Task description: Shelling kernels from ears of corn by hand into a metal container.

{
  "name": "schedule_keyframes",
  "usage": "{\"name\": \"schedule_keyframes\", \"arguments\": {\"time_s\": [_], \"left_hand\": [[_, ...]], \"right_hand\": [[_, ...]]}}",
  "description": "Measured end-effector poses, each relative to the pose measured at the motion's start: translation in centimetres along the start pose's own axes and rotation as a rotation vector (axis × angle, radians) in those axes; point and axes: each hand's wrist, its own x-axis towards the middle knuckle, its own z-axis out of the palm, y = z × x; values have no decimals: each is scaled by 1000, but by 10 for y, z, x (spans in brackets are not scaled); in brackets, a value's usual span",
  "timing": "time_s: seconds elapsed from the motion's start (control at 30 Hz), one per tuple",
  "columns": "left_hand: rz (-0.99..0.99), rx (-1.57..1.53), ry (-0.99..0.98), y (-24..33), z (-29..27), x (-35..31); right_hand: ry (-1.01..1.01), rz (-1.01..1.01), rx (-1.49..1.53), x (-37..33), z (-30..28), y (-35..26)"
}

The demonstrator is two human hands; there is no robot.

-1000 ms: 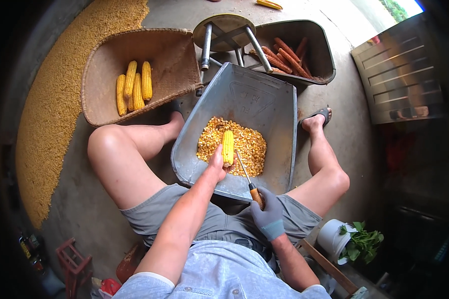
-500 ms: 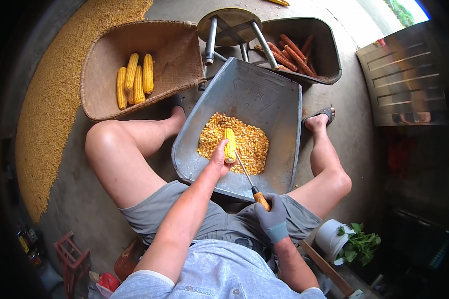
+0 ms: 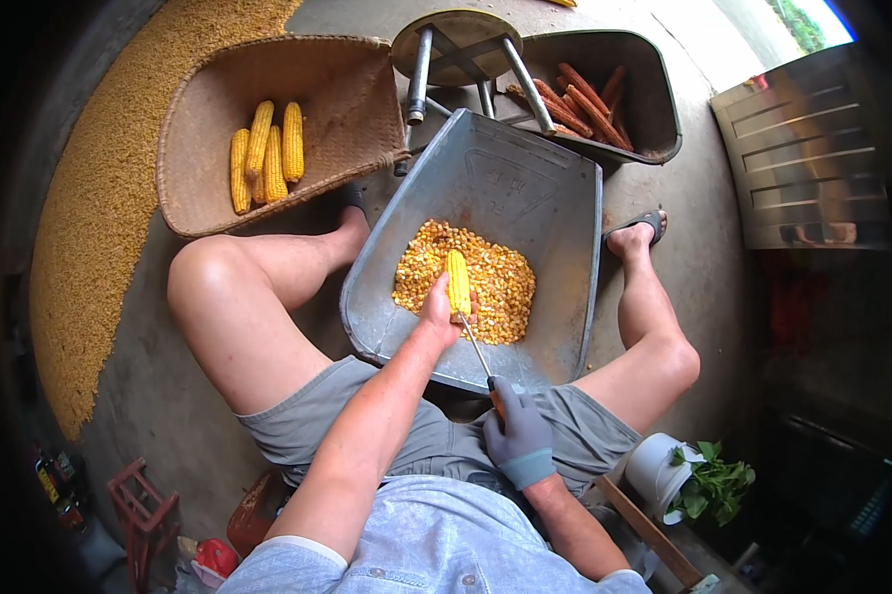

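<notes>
My bare left hand [image 3: 444, 309] is closed round a yellow corn cob [image 3: 459, 282], held over the grey scoop-shaped bin [image 3: 555, 218] between my legs. Loose corn kernels [image 3: 500, 287] lie in a heap in that bin, under the cob. In a grey glove, my right hand [image 3: 518, 428] grips the handle of a screwdriver-like tool [image 3: 477, 349]. The thin metal shaft points up and left, its tip at the near end of the cob. Part of the handle is hidden by the gloved fingers.
A woven basket [image 3: 337, 119] at the far left holds several full cobs [image 3: 260, 139]. Stripped reddish cobs [image 3: 589, 104] lie in a dark bin [image 3: 663, 129], behind a metal-legged stool [image 3: 456, 59]. Kernels [image 3: 109, 218] cover the floor at left. A potted plant [image 3: 718, 485] stands near right.
My gloved right hand has moved left and slightly up with the tool, and its tip is now at the near end of the cob. The left hand stays almost in place.
</notes>
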Motion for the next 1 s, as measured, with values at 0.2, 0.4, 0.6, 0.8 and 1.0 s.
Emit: {"name": "schedule_keyframes", "arguments": {"time_s": [0.2,0.4,0.6,0.8,1.0], "left_hand": [[-8,-2,22,-2,2,2],[-8,-28,22,-1,0,3],[-16,-7,37,-3,6,2],[85,64,112,-13,2,8],[172,188,211,-18,-6,14]], "right_hand": [[13,-34,-113,-2,2,-1],[53,-58,-176,-4,6,-2],[51,-50,-228,-4,7,-3],[-3,-22,-374,-3,20,-2],[1,-2,-351,4,27,-6]]}}
